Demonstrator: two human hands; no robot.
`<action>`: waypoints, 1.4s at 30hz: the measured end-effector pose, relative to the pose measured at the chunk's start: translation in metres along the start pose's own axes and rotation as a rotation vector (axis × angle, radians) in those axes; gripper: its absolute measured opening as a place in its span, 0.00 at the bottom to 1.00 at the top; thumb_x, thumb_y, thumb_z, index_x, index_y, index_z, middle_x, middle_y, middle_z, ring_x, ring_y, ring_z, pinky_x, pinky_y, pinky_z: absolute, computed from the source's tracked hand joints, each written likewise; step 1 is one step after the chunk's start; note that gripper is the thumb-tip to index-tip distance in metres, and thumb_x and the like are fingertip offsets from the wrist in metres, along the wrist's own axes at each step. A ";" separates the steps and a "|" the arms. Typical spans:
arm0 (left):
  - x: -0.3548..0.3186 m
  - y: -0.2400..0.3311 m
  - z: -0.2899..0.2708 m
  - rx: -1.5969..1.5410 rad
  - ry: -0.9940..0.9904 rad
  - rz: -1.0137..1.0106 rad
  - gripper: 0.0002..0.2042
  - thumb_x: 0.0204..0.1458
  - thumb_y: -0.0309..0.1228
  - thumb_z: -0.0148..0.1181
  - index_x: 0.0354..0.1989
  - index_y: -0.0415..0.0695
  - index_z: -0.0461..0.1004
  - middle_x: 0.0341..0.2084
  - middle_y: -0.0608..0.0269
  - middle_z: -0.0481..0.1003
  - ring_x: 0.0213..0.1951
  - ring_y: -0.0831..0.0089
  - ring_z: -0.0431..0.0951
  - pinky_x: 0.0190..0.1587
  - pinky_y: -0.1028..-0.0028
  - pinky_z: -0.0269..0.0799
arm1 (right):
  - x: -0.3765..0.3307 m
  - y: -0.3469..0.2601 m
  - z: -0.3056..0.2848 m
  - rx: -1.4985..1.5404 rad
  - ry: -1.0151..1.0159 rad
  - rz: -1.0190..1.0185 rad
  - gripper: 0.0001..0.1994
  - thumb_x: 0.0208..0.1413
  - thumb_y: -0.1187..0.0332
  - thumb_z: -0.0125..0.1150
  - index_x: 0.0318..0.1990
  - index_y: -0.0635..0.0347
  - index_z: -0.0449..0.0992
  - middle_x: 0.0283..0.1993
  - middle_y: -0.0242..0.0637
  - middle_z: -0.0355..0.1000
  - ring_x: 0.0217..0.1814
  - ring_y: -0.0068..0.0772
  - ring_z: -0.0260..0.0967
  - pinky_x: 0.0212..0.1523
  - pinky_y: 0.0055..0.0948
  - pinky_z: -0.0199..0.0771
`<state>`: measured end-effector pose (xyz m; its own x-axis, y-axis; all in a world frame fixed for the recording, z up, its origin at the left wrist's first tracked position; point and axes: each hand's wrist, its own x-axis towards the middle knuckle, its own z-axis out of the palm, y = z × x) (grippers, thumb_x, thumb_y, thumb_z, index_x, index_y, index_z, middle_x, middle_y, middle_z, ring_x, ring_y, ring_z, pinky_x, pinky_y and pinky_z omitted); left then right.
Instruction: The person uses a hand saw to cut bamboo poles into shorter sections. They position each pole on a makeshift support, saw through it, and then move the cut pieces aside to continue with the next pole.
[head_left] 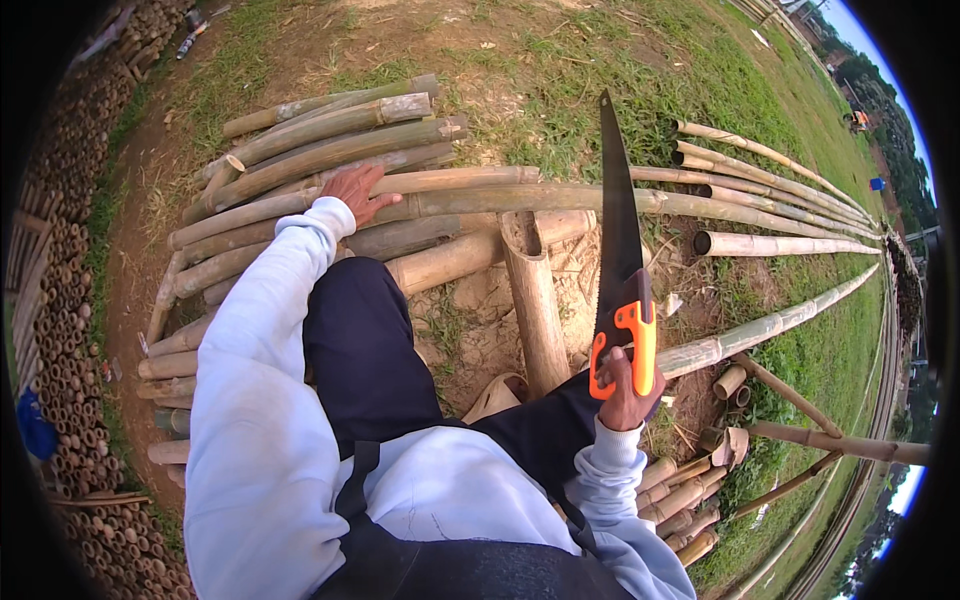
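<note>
While your left grip [358, 194] lies open on bamboo poles [455, 179], your right grip [627, 394] clenches saw [617, 190] by orange handle [643, 335]. Saw crosses long pole [560, 197] in view; contact hard to tell. Step seems cutting; next stroke calls for steady pole, teeth seated squarely.

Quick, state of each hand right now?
Left hand: open, resting on bamboo poles.
Right hand: closed, holding a saw by its handle.

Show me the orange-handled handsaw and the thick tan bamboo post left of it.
Orange-handled handsaw [620, 245]: head view, on its dark blade.
Thick tan bamboo post [536, 315]: head view, on its side.
</note>
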<state>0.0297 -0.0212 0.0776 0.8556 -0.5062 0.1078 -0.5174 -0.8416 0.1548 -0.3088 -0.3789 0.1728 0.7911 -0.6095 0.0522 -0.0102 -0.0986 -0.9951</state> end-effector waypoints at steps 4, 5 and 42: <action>0.004 0.002 0.014 -0.009 -0.085 -0.050 0.33 0.58 0.64 0.52 0.56 0.45 0.72 0.50 0.47 0.77 0.53 0.46 0.76 0.55 0.52 0.72 | 0.008 0.024 0.019 0.027 -0.095 0.076 0.08 0.62 0.70 0.64 0.37 0.68 0.77 0.21 0.30 0.70 0.19 0.20 0.66 0.23 0.22 0.67; 0.007 0.007 0.012 -0.007 -0.123 -0.074 0.33 0.58 0.64 0.52 0.55 0.46 0.72 0.49 0.47 0.77 0.52 0.45 0.76 0.55 0.52 0.72 | 0.012 0.027 0.025 0.009 -0.114 0.079 0.08 0.62 0.69 0.64 0.38 0.68 0.78 0.21 0.30 0.71 0.20 0.19 0.66 0.23 0.22 0.67; 0.105 0.132 0.048 0.022 -0.360 0.104 0.32 0.60 0.58 0.55 0.57 0.39 0.71 0.44 0.36 0.79 0.50 0.40 0.79 0.54 0.49 0.73 | 0.036 0.108 0.033 -0.082 -0.252 -0.072 0.15 0.59 0.60 0.67 0.44 0.64 0.79 0.28 0.46 0.75 0.28 0.39 0.72 0.35 0.37 0.73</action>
<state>0.0518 -0.1942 0.0617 0.7500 -0.6200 -0.2304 -0.6050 -0.7839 0.1397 -0.2618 -0.3857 0.0646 0.9187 -0.3846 0.0898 0.0103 -0.2040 -0.9789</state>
